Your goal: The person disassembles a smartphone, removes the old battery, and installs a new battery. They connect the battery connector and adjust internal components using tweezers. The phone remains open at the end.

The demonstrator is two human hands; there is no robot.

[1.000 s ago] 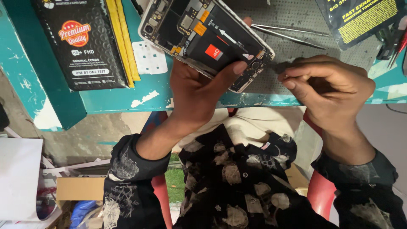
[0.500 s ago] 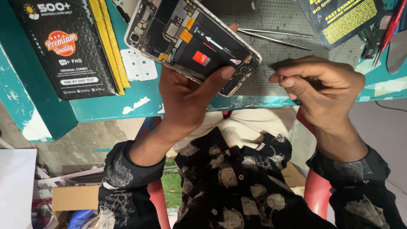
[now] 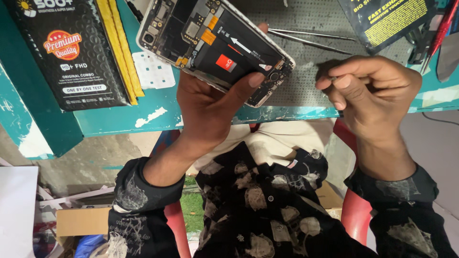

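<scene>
My left hand [image 3: 210, 110] grips an opened phone [image 3: 215, 48] from below, thumb on its lower edge. The phone's back is off, showing a black battery with a red label, circuit boards and orange flex strips. It is tilted over the near edge of the teal table [image 3: 119, 124]. My right hand [image 3: 373, 95] is to the right of the phone and apart from it. Its fingertips are pinched on a thin dark tool, which is almost fully hidden.
A grey perforated mat [image 3: 311, 14] carries metal tweezers [image 3: 311, 40]. A black packet with yellow print [image 3: 387, 19] and a red-handled tool [image 3: 442, 28] lie at top right. A large black package [image 3: 71, 57] and a white sticker sheet [image 3: 150, 69] lie on the left.
My right hand has drawn away from the phone's lower end toward the right. The dark tool that stuck out from its fingers is now nearly hidden. My left hand still holds the phone.
</scene>
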